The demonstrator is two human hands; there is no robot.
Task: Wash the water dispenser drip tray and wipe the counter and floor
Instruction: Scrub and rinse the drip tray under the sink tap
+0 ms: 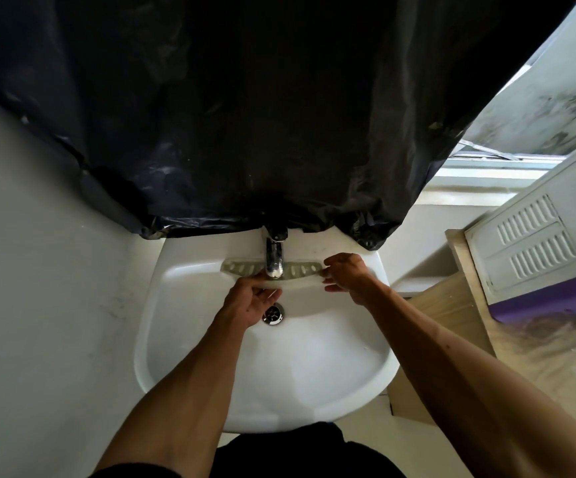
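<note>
We hold the drip tray (272, 276) with both hands over the sink (210, 384). The right hand (347, 276) pinches the tray's right end between thumb and fingers. The left hand (252, 301) cups the tray's near edge just left of centre, palm up, fingers curled beneath it.

The tray is a long, shallow, pale plastic part with a curved front edge. A grey slotted grille runs along its far side, with oval slots in a row. The chrome faucet (274, 258) stands directly above the tray's centre and hides part of the grille; whether water is running cannot be told.

The sink is white glazed ceramic, smooth and rounded, with a chrome drain (273, 313) just below the left hand. Crinkled black plastic sheeting (245, 115) hangs down to the basin's back rim behind the faucet. A plain pale wall (38, 253) borders the sink on the left. To the right, a light wooden surface (452, 298) carries a white appliance with louvred vents (535, 243).

The basin bowl toward us is open below the forearms. The tray's left end extends past the left hand, unsupported, above the basin's left shelf.
</note>
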